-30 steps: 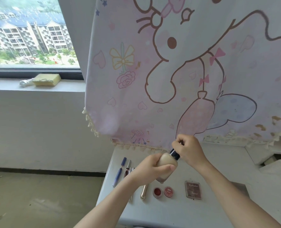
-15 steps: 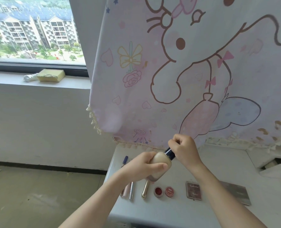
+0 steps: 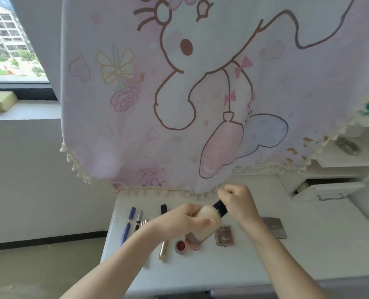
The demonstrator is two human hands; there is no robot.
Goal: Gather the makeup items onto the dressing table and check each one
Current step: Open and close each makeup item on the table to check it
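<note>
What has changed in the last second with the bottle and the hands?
Hardly anything. The bottle dipped slightly toward the red pot. Left hand still holds its body, right hand still grips the dark cap. Nothing was let go; the items on the table lie unmoved.

Bottle (image 3: 206, 215) in my left hand (image 3: 185, 221): creamy beige, clear at the base.
Cap (image 3: 219, 208) in my right hand (image 3: 237, 201): dark navy.
Cloth (image 3: 179, 93): pale pink, brown-outlined cartoon animal, pink bows, yellow bow, pink rose, hearts, cream tassel trim.
Table (image 3: 222, 268): white.
Pen (image 3: 126, 229): blue.
Tube (image 3: 163, 249): gold.
Pot (image 3: 180, 246): red.
Palette (image 3: 224, 235): brownish pink.
Case (image 3: 275, 227): grey.
Sponge (image 3: 0, 101): yellow.
</note>
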